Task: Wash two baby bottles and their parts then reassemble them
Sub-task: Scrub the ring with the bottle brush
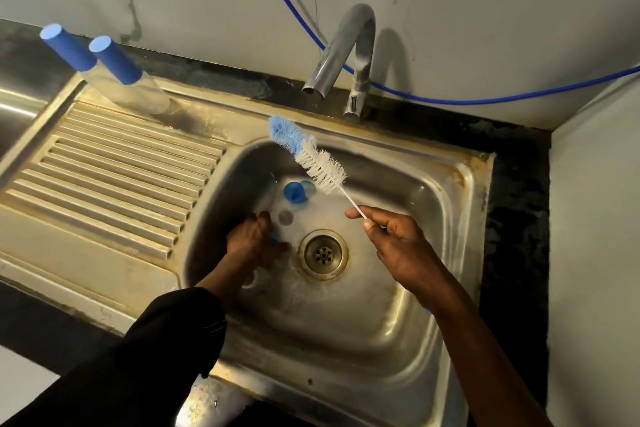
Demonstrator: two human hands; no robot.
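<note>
Sink [467,184]: we work in its wet basin
Two capped bottles [131,94]: on the drainboard, well apart from our hands
Bottle brush [322,166]: bristles raised, wire stem pinched by our right hand [401,246]
Left hand [249,243]: low in the basin, curled round a small blue part [275,240]
Loose blue collar [294,192]: near the drain [323,254]; we judge wet fingers could drop small parts there

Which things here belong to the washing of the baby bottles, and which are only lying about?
For the job:
- bottle brush, pinched by the right hand
- blue parts in the sink, next to the left hand
- two blue-capped bottles
- tap

Only lying about:
- blue hose along the wall
- ribbed drainboard
</note>
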